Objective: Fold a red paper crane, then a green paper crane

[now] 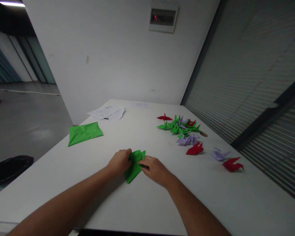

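A partly folded piece of green origami paper is between my two hands, just above or on the white table. My left hand grips its left edge, the fingers curled round it. On the other side, my right hand pinches a flap near the upper right edge between thumb and fingers. The paper narrows to a point at the bottom and shows two tips at the top. My fingers cover parts of both sides.
Folded paper cranes in green, purple and red lie heaped at the right. A red crane sits nearer the right edge. Green sheets rest at the left edge, printed papers behind them. A black-lined bin stands on the floor.
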A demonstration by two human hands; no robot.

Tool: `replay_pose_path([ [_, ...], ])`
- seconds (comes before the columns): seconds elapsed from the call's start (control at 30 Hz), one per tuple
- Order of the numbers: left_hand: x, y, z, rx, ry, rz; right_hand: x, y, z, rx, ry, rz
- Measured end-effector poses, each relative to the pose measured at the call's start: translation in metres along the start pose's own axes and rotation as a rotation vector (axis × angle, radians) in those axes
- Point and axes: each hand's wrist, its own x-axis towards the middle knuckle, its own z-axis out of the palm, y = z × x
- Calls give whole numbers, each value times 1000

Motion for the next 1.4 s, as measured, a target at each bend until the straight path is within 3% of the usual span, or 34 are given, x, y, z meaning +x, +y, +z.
replay_pose_path([
  [0.4, 0, -1, 1, -172, 51, 34, 2, -3, -2, -1, -20, 3],
  [0.73, 8, -21, -4, -492, -118, -7, 0, -1, -4, -24, -45, 28],
  [0.93, 7, -22, 3, -832, -222, -66, 0, 0, -2, -35, -36, 16],
  [1.07, 6, -19, 3, -587, -122, 11, 0, -1, -3, -37, -38, 24],
  [1.2, 3, -16, 4, -328, -19, 198, 0, -2, -4, -43, -40, 27],
  [1.4, 2, -20, 3, -281, -48, 457, 0, -1, -4, -47, -47, 11],
])
